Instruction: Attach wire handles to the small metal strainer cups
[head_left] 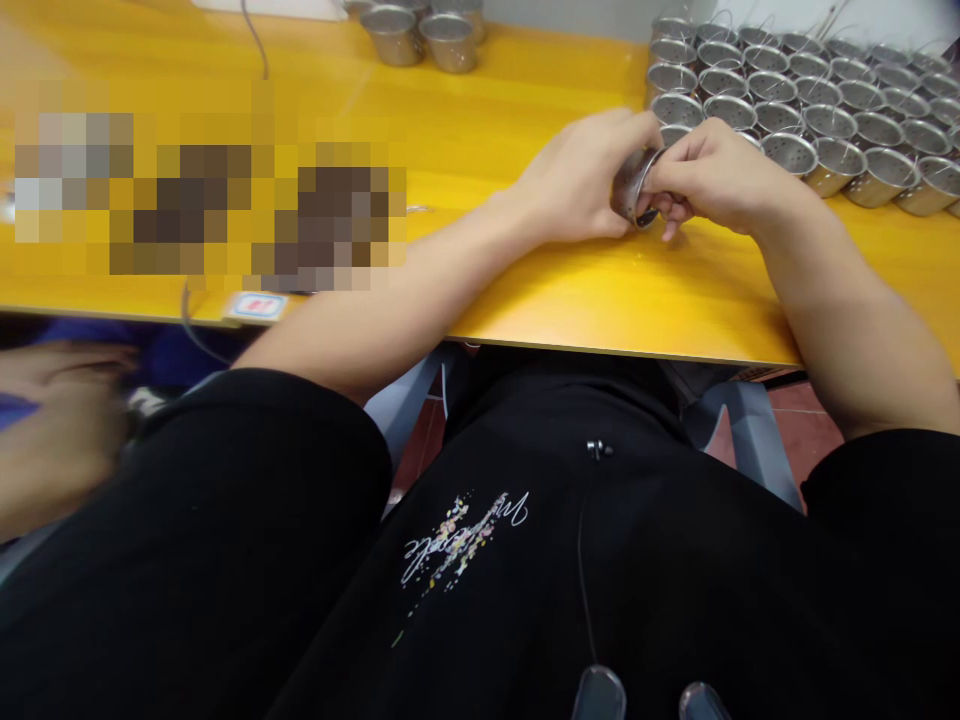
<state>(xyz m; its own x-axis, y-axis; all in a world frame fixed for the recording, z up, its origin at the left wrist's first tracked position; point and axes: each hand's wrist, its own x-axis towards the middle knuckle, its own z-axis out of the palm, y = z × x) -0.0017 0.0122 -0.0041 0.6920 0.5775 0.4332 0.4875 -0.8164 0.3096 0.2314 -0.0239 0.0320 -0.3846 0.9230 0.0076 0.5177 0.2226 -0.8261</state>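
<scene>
Over the yellow table, my left hand (589, 180) is wrapped round a small perforated metal cup (628, 190). The cup is tilted on its side, with its mouth toward my right hand (709, 180). My right thumb and forefinger are closed at the cup's rim, and the other fingers curl just below it. Whether they also pinch something thin, such as a wire, I cannot tell. My left fingers hide part of the cup's far side.
Rows of similar metal cups (829, 122), with thin wires sticking up, stand at the back right. A few more cups (450, 42) are at the back. A blurred patch covers the table's left. Another person's arm (60, 430) is at the lower left, near a small label (257, 305).
</scene>
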